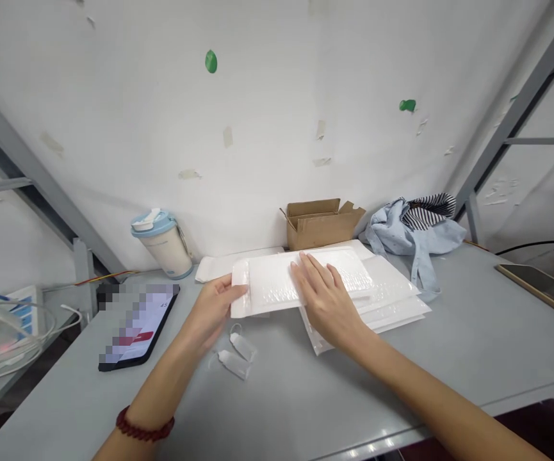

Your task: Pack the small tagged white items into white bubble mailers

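A white bubble mailer (271, 282) lies crosswise in front of me, its right part over a stack of white bubble mailers (394, 291). My left hand (211, 310) pinches its left end between thumb and fingers. Flat on its middle, fingers stretched out, rests my right hand (327, 301). Below the mailer, on the grey table (277, 410), lie two small whitish tube-shaped pieces (235, 363); one has a thin loop. What exactly they are, I cannot make out.
A phone (145, 326) lies at the left, near a blue-lidded cup (164, 246). An open cardboard box (322, 224) and a light blue cloth bag (415, 224) stand by the wall. Cables and a power strip (22, 320) are far left; another flat device (543, 288) lies far right.
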`<action>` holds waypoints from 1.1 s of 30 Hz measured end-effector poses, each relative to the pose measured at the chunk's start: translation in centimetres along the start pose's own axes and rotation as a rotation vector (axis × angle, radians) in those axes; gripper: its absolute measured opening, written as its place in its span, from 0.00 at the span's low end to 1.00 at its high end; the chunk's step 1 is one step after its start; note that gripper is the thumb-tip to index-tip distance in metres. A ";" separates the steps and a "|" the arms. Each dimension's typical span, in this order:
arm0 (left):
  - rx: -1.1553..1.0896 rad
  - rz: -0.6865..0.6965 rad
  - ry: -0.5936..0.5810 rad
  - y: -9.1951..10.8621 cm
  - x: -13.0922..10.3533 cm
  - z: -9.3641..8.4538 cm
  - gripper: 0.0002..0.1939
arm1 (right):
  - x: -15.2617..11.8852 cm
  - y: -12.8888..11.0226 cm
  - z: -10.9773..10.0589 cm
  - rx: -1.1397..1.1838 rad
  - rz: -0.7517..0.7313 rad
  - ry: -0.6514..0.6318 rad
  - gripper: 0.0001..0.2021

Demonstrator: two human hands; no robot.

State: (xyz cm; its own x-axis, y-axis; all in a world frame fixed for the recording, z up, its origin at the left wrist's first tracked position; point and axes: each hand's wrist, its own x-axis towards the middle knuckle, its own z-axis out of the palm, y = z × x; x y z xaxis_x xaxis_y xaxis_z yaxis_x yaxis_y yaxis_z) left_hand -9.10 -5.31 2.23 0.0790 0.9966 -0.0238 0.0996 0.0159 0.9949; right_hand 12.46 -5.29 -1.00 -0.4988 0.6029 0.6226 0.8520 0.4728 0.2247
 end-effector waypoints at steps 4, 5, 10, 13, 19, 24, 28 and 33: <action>-0.116 -0.016 -0.129 -0.1 -0.7 1.3 0.18 | 0.1 -0.4 -0.9 0.123 -0.077 -0.124 0.37; -0.119 -0.007 -0.146 -0.3 -0.8 1.6 0.17 | 0.1 -0.4 -1.1 0.156 -0.098 -0.142 0.41; 0.034 -0.001 -0.133 -1.1 -1.2 2.9 0.08 | 0.0 -0.5 -1.7 0.281 -0.137 -0.160 0.45; 0.118 -0.024 -0.127 -1.1 -1.5 3.2 0.11 | 0.0 -0.4 -1.7 0.320 -0.138 -0.110 0.43; 0.178 -0.067 -0.087 -0.2 -1.2 2.1 0.16 | 0.1 0.0 -1.2 0.263 -0.127 0.017 0.35; 0.275 -0.078 -0.140 0.3 -0.6 0.6 0.16 | 0.2 0.2 -1.2 0.220 -0.130 -0.005 0.38; 0.278 -0.058 -0.143 0.1 -0.7 0.7 0.14 | 0.1 0.3 -1.5 0.193 -0.145 -0.019 0.40; 0.203 0.041 -0.066 -0.4 -1.3 2.1 0.08 | -0.1 0.2 -1.8 0.259 -0.214 -0.033 0.40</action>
State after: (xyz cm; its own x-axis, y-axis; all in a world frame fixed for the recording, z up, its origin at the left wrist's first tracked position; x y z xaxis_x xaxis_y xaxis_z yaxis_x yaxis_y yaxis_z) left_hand -7.16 -6.75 1.70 0.1515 0.9885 0.0036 0.2923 -0.0483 0.9551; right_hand 12.98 -6.43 0.36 -0.6705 0.4911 0.5560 0.6608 0.7361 0.1466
